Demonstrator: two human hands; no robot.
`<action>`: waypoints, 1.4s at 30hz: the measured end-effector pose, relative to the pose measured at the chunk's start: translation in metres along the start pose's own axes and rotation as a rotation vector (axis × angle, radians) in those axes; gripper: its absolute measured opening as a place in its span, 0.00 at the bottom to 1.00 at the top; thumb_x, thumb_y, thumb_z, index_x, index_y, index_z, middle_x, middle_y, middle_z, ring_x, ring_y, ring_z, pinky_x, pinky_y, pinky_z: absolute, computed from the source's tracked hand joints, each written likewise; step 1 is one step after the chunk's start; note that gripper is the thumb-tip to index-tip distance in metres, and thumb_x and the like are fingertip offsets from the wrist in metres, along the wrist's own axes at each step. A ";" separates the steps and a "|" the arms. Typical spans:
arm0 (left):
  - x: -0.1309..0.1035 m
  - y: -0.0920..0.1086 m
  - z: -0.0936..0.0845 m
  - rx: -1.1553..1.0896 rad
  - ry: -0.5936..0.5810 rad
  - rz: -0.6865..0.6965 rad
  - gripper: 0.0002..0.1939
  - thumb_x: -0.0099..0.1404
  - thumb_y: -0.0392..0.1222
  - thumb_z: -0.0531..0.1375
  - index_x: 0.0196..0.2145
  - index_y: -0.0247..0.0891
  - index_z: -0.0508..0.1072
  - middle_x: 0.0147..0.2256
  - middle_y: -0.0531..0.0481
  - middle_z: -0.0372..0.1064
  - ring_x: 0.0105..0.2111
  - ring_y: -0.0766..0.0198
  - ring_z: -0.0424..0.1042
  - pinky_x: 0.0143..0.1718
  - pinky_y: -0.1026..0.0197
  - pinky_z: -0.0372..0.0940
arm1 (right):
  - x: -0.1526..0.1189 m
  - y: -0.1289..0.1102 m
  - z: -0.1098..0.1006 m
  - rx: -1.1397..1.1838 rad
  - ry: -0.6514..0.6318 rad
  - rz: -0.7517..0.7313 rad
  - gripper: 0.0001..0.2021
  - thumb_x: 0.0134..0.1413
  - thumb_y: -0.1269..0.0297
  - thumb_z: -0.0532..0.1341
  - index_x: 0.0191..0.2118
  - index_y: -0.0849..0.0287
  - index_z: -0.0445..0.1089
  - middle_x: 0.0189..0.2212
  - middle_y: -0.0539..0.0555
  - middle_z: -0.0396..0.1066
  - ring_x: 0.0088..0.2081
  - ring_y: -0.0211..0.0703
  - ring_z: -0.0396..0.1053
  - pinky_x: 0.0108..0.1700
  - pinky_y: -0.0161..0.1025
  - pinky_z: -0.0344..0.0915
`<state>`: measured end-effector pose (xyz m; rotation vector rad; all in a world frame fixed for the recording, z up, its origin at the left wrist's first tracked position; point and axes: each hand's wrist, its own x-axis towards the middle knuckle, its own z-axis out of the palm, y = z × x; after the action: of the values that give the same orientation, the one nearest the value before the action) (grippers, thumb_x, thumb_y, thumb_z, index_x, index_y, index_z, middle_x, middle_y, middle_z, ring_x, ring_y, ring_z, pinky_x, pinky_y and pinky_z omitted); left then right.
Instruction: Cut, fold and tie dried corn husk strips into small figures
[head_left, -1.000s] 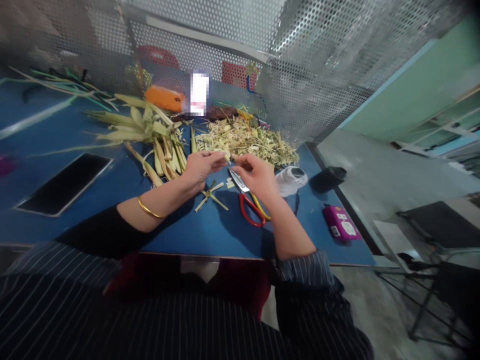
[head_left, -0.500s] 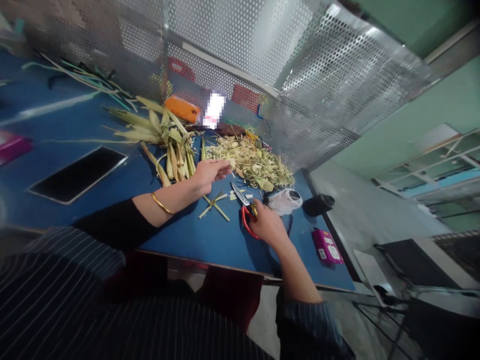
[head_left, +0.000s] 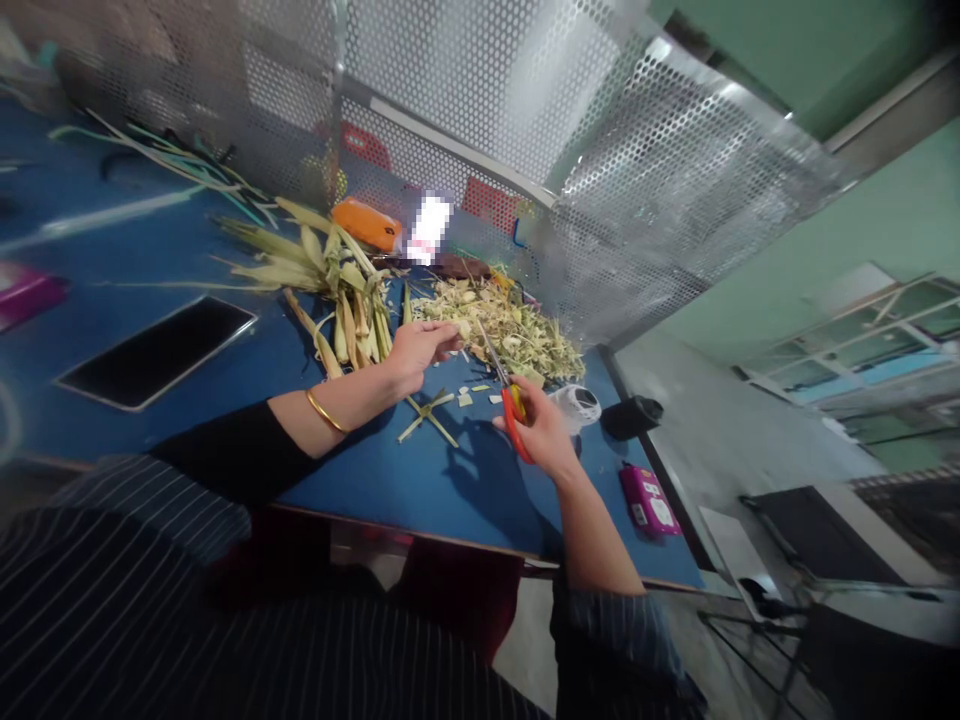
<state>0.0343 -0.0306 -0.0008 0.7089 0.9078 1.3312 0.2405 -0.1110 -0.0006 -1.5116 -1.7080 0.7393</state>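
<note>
While a small pale piece (head_left: pixel 464 329) is pinched between the narrowed fingers of the left hand (head_left: pixel 418 352), over the blue surface (head_left: pixel 360 472), the scissors (head_left: pixel 512 402) are gripped by the right hand (head_left: pixel 546 435): fingers curled round the red and yellow handles, blades angled towards eleven o'clock, so held, it seems, that the tips are brought near that piece. With the star of strips (head_left: pixel 427 411) taken as the clock's centre, the left hand is found at twelve, the right at three, and the shredded pile (head_left: pixel 526 330) at one, apparently placed within easy reach. Longer husk-like leaves (head_left: pixel 346 285) are bunched at half past ten, presumably to leave working room. And the lettering? A magenta packet (head_left: pixel 651 500) is spotted towards half past three, its print too small to be read; the bright screen (head_left: pixel 429 228) is pixelated; no brand can be made out on the dark phone (head_left: pixel 157 352) at nine.
</note>
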 end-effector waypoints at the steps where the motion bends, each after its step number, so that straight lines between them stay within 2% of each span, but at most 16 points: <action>1: 0.001 0.000 0.000 0.004 0.001 0.012 0.05 0.57 0.38 0.66 0.26 0.33 0.76 0.25 0.49 0.73 0.26 0.68 0.73 0.27 0.66 0.60 | 0.002 0.000 0.001 -0.009 -0.002 -0.004 0.35 0.36 0.56 0.71 0.54 0.58 0.65 0.32 0.50 0.68 0.33 0.40 0.66 0.42 0.42 0.68; 9: 0.004 -0.004 0.000 0.019 -0.015 0.031 0.03 0.57 0.35 0.64 0.27 0.34 0.75 0.25 0.50 0.73 0.25 0.69 0.73 0.25 0.67 0.59 | 0.004 0.006 0.005 -0.058 -0.073 -0.022 0.36 0.37 0.57 0.71 0.55 0.58 0.64 0.42 0.55 0.71 0.42 0.45 0.69 0.49 0.45 0.67; 12: 0.004 -0.006 -0.001 0.045 -0.023 0.026 0.03 0.58 0.34 0.64 0.26 0.34 0.75 0.24 0.50 0.73 0.26 0.69 0.73 0.26 0.67 0.59 | 0.004 0.008 0.007 -0.062 -0.065 -0.021 0.35 0.38 0.56 0.70 0.55 0.60 0.65 0.43 0.56 0.72 0.42 0.46 0.70 0.50 0.46 0.67; 17: 0.002 -0.009 -0.001 0.068 -0.053 -0.018 0.03 0.58 0.33 0.64 0.26 0.34 0.76 0.26 0.50 0.74 0.26 0.68 0.74 0.26 0.66 0.60 | 0.004 0.010 0.012 -0.043 -0.018 -0.029 0.30 0.41 0.57 0.68 0.52 0.62 0.68 0.43 0.58 0.74 0.41 0.47 0.72 0.49 0.47 0.68; 22: 0.000 -0.011 -0.001 0.093 -0.050 -0.058 0.04 0.58 0.32 0.63 0.25 0.35 0.76 0.27 0.48 0.75 0.26 0.68 0.74 0.27 0.65 0.61 | 0.003 0.017 0.013 -0.073 0.032 -0.075 0.26 0.44 0.57 0.68 0.51 0.60 0.71 0.44 0.58 0.75 0.45 0.49 0.72 0.51 0.47 0.69; 29: 0.006 -0.015 -0.006 0.132 -0.075 -0.057 0.04 0.57 0.35 0.64 0.25 0.37 0.76 0.28 0.47 0.75 0.28 0.66 0.74 0.30 0.62 0.62 | 0.001 0.016 0.014 -0.066 0.010 -0.135 0.22 0.46 0.54 0.67 0.47 0.57 0.75 0.42 0.55 0.77 0.41 0.47 0.74 0.50 0.45 0.69; 39: 0.003 -0.009 -0.006 0.150 -0.091 -0.102 0.04 0.57 0.37 0.65 0.25 0.36 0.75 0.27 0.47 0.75 0.28 0.67 0.73 0.31 0.63 0.63 | 0.001 0.024 0.015 -0.056 -0.013 -0.137 0.21 0.50 0.53 0.64 0.48 0.57 0.74 0.38 0.53 0.77 0.38 0.45 0.74 0.46 0.43 0.71; 42: 0.002 -0.006 -0.005 0.153 -0.087 -0.093 0.04 0.56 0.37 0.65 0.25 0.35 0.75 0.27 0.47 0.75 0.28 0.67 0.73 0.32 0.63 0.63 | 0.001 0.022 0.012 -0.157 0.049 -0.126 0.22 0.51 0.52 0.63 0.50 0.58 0.72 0.39 0.54 0.77 0.38 0.47 0.74 0.44 0.42 0.70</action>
<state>0.0328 -0.0300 -0.0082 0.8259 0.9680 1.1496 0.2433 -0.1062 -0.0251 -1.4976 -1.8412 0.5087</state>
